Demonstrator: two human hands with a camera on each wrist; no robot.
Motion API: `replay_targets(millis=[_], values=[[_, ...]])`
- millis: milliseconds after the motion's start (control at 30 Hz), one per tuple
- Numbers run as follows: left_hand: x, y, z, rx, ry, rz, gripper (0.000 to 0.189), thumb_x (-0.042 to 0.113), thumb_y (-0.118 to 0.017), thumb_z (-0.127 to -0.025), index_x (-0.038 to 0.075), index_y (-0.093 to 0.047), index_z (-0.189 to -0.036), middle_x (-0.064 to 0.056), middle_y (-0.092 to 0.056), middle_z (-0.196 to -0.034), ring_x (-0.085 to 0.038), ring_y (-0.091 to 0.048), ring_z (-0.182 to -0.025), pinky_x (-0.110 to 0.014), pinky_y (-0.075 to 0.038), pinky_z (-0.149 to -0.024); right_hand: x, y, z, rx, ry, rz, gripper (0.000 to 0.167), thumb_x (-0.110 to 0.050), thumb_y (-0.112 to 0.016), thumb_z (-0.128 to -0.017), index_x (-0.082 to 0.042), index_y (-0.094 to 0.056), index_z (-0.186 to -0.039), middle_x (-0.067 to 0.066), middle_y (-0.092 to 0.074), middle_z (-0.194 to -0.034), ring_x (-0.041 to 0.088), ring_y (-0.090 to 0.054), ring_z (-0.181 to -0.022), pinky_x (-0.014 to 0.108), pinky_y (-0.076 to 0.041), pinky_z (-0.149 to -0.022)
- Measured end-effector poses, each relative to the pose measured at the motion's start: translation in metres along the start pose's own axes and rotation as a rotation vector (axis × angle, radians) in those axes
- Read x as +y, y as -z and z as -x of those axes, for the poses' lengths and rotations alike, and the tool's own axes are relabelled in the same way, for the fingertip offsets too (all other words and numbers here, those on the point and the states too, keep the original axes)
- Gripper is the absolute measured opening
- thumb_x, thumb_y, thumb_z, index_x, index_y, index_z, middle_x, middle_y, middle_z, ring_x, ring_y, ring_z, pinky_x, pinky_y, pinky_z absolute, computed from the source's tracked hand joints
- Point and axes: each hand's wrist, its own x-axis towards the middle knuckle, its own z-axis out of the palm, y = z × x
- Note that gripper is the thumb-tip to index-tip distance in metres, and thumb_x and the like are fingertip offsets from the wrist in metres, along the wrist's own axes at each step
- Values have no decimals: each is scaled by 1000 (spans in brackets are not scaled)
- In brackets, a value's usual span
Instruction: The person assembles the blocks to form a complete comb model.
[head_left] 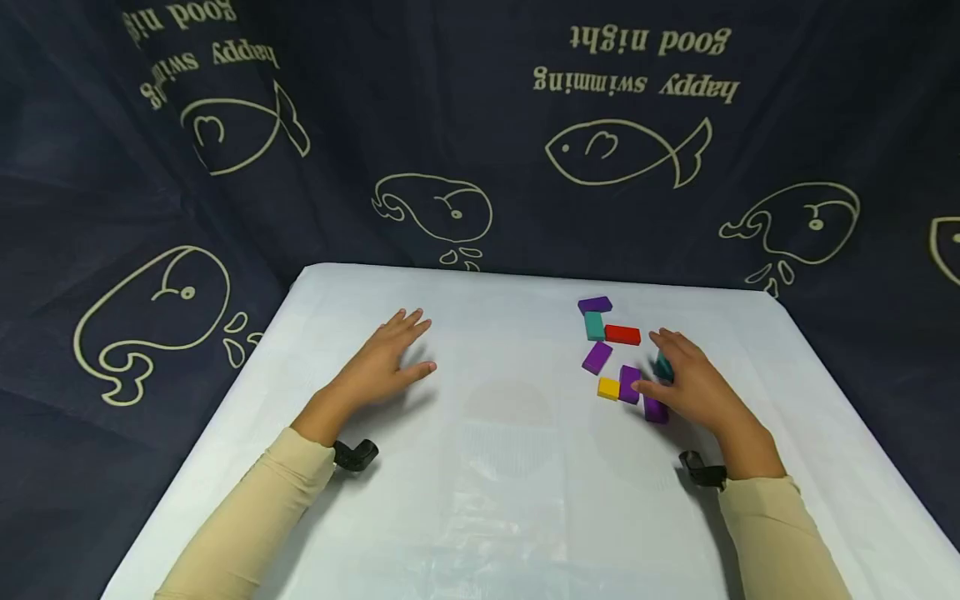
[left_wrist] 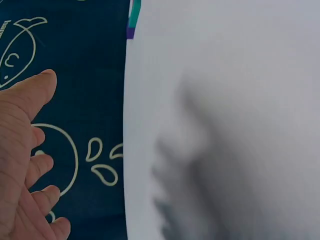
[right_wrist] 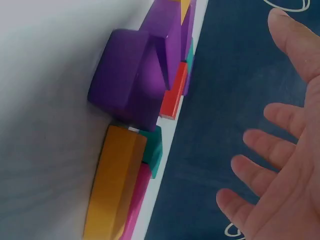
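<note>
My left hand (head_left: 382, 362) hovers over the left half of the white table, fingers spread and holding nothing. On the right, my right hand (head_left: 693, 383) is held over a group of coloured blocks, its fingers extended and apart with nothing gripped. Closest to it are a teal block (head_left: 663, 367), partly covered by the fingers, and two purple blocks, one upright-looking (head_left: 630, 385) and one nearer me (head_left: 656, 409). The right wrist view also has an orange block (right_wrist: 112, 182) and a magenta block (right_wrist: 134, 202), which the hand hides in the head view.
Left of the right hand lie a yellow block (head_left: 608, 388), a red block (head_left: 622, 335), another teal block (head_left: 594, 326) and more purple blocks (head_left: 597, 357). White sheeting covers the table (head_left: 495, 483). A dark printed cloth (head_left: 480, 108) hangs behind its far edge.
</note>
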Motion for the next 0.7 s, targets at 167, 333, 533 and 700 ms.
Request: replay_targets(millis=[167, 333, 533, 700], values=[[8, -12, -18, -30, -35, 74, 72, 42, -67, -94, 7, -41, -151, -10, -33, -159, -31, -19, -149, -48, -19, -119, 4, 0, -2, -55, -59, -97, 96, -47, -74, -86, -5, -24, -157, 28, -33, -152, 52, -28, -137, 70, -32, -103], [20, -22, -41, -53, -70, 152, 71, 41, -68, -93, 8, -42, -151, -8, -37, -157, -30, -28, -146, -45, -23, -119, 11, -4, -4, -69, -33, -165, 88, -45, -73, -88, -3, -31, -153, 25, -41, -148, 48, -35, -135, 68, -32, -105], [39, -35, -72, -100, -85, 269, 70, 41, -70, -92, 14, -44, -150, -4, -40, -155, -19, -33, -144, -38, -26, -118, 17, -10, -8, -81, -51, -195, 78, -44, -74, -87, -5, -42, -147, 25, -46, -143, 46, -43, -128, 67, -39, -100], [55, -50, -98, -143, -105, 330, 67, 38, -71, -92, 14, -46, -149, -1, -42, -154, -17, -34, -143, -35, -28, -117, 18, -12, -12, -82, -58, -194, 73, -43, -74, -87, -6, -47, -144, 24, -47, -142, 46, -43, -128, 67, -39, -100]])
